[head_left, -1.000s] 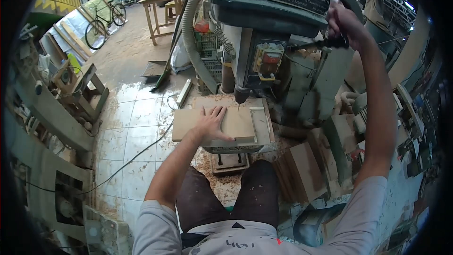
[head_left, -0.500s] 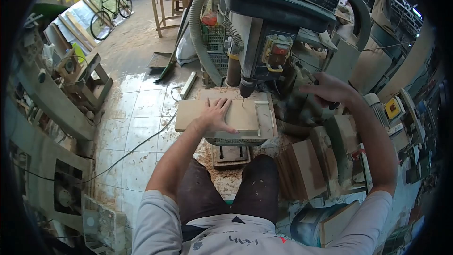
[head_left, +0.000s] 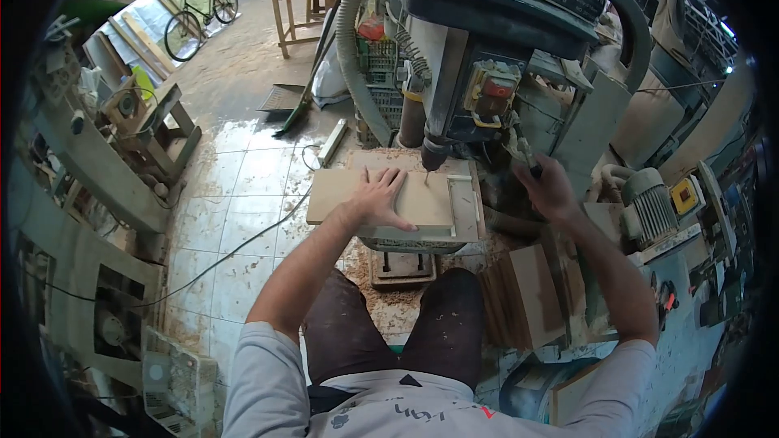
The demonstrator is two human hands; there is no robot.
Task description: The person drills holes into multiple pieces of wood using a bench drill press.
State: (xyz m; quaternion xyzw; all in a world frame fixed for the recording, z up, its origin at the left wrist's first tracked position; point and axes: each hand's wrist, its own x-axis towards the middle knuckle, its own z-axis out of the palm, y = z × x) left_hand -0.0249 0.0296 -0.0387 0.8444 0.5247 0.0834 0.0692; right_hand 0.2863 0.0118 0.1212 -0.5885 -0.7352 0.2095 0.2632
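My left hand (head_left: 381,199) lies flat on a pale wooden board (head_left: 333,195), fingers spread. The board rests on the drill press table (head_left: 468,231), its right end against a light wooden strip (head_left: 459,195). The drill chuck (head_left: 435,154) is above the board's right part, its thin bit (head_left: 428,178) reaching down to the board's face. To the right of the chuck, my right hand (head_left: 553,188) is closed around the dark knob of the feed lever (head_left: 534,170). The bench drill's head (head_left: 495,0) overhangs the board.
Sawdust and a black cable (head_left: 243,245) lie on the tiled floor. A stack of wooden boards (head_left: 527,296) and a motor (head_left: 649,203) stand to the right. Behind the drill are green crates (head_left: 380,61) and a dustpan (head_left: 284,97). A hose (head_left: 345,40) hangs beside the column.
My right hand has moved down and slightly left with the feed lever. My left hand stays flat on the board. The whole view has shifted a little.
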